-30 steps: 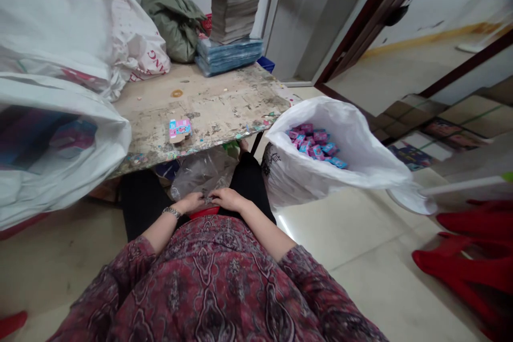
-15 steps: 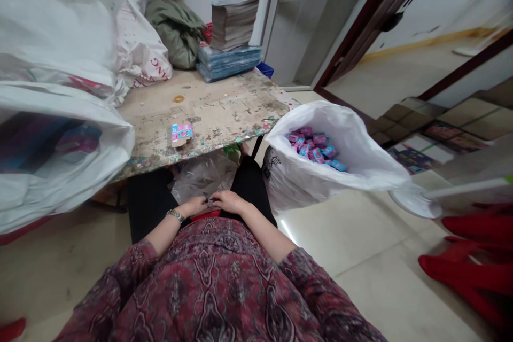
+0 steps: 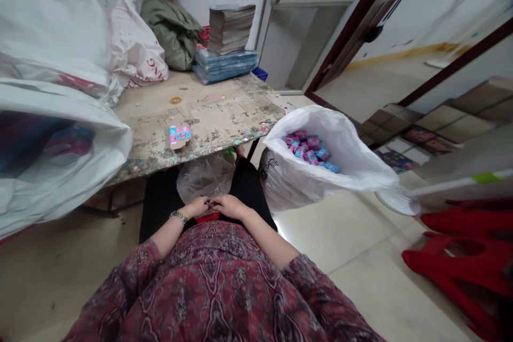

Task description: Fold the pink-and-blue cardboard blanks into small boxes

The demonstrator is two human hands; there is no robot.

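Observation:
My left hand (image 3: 196, 207) and my right hand (image 3: 229, 206) rest in my lap, with curled fingertips meeting at the waist. Whatever is between the fingers, if anything, is too small and dark to name. Beyond the knees, a crumpled clear plastic bag (image 3: 204, 173) is partly under the worktable (image 3: 208, 120). On the table's near side sits a small pink and blue cardboard box (image 3: 179, 134), apart from both hands. To the right stands a white woven sack (image 3: 304, 187) with its mouth wide, holding several small pink and blue boxes (image 3: 308, 150).
Another white sack (image 3: 92, 171) with coloured boxes inside leans over the table's left side. At the back are a green bag (image 3: 172, 35), a grey paper stack (image 3: 230, 29) and blue plastic-wrapped packs (image 3: 224, 65). Red stools (image 3: 457, 256) and cartons (image 3: 452, 117) are on the right.
The view has shifted slightly, bringing more of the red stools into sight. My left leg has drawn a little inward. Both hands stay together in my lap.

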